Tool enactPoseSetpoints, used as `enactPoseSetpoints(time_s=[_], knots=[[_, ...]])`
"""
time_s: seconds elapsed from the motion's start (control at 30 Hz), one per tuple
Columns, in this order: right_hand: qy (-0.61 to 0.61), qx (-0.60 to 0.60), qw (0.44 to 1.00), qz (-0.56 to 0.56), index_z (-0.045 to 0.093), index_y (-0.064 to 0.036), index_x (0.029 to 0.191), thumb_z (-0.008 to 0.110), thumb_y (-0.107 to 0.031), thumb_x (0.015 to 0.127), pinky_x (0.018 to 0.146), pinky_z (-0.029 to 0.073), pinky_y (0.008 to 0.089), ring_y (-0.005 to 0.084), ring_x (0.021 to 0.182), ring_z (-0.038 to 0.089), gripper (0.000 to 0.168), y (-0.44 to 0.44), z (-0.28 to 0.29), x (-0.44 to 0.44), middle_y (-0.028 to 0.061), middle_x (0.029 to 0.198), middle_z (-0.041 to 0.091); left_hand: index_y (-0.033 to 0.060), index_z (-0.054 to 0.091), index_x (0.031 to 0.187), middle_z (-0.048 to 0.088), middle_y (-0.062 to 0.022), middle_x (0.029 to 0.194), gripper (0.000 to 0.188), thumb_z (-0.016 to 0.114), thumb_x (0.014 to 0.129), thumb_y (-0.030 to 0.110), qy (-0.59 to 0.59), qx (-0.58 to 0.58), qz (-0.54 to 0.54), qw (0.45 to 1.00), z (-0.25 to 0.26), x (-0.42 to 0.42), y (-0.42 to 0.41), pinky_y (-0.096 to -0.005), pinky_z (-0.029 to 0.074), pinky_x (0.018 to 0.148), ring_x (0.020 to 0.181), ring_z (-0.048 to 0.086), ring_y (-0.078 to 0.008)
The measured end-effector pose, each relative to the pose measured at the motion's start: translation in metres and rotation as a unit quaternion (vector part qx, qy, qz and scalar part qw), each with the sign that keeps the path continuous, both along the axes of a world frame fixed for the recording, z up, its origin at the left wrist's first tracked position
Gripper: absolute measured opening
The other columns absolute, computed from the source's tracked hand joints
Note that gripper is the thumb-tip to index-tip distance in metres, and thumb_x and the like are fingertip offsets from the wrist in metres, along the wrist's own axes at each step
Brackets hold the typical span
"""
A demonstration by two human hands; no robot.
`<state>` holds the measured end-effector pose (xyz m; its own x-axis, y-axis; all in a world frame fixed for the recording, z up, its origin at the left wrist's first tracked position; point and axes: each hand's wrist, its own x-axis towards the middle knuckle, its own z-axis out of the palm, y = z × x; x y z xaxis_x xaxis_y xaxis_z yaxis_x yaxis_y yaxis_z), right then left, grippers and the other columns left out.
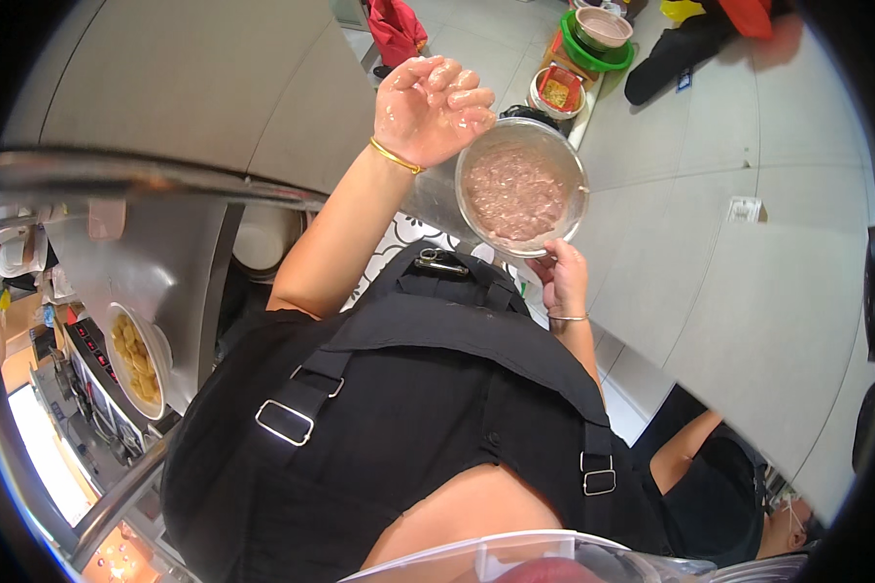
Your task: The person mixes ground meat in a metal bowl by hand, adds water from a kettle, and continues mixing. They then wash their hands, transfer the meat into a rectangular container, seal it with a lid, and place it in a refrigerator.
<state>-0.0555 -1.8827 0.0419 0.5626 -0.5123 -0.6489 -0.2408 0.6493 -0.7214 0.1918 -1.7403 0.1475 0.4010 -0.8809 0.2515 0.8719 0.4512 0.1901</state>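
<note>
My left hand [435, 113] is raised palm up beside the upper left of a round metal bowl [582, 218]. Its fingers are curled, wet and glistening, and hold nothing; a gold bangle circles the wrist. Pinkish minced meat [514, 191], wet and loosely spread, lies in the bowl. At the bowl's lower edge my right hand [567, 275] grips the rim, with the fingers partly hidden underneath. A thin bangle is on that wrist.
Grey work surfaces [700, 240] flank the bowl. A small white tray [744, 209] lies at right. Beyond are a green basin [621, 60] and a white bucket [537, 102]. A bowl of yellow pieces [162, 364] stands left. Co-workers [722, 488] are lower right and upper right.
</note>
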Motion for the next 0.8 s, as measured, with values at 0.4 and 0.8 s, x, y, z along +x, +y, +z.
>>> enactPoseSetpoints(time_s=[0.4, 0.8], knots=[[-0.045, 0.005, 0.998, -0.035, 0.057, -0.004, 0.081, 0.05, -0.016, 0.087, 0.066, 0.057, 0.0344, 0.0199, 0.07, 0.064, 0.015, -0.115, -0.083, 0.154, 0.0077, 0.078, 0.062, 0.012, 0.049, 0.06, 0.043, 0.0032, 0.058, 0.03, 0.047, 0.087, 0.022, -0.001, -0.041, 0.023, 0.999, -0.059, 0.199, -0.114, -0.0243, 0.036, 0.069, 0.068, 0.043, -0.0091], [-0.015, 0.064, 0.996, -0.057, 0.056, -0.003, 0.082, 0.053, -0.011, 0.079, 0.072, 0.054, 0.0379, 0.0221, 0.077, 0.062, 0.009, -0.229, -0.229, 0.351, 0.0083, 0.081, 0.062, 0.0074, 0.052, 0.059, 0.042, 0.0004, 0.056, 0.028, 0.049, 0.085, 0.018, 0.015, -0.064, 0.151, 0.986, -0.18, 0.447, -0.2, -0.0251, 0.037, 0.068, 0.066, 0.043, -0.0107]])
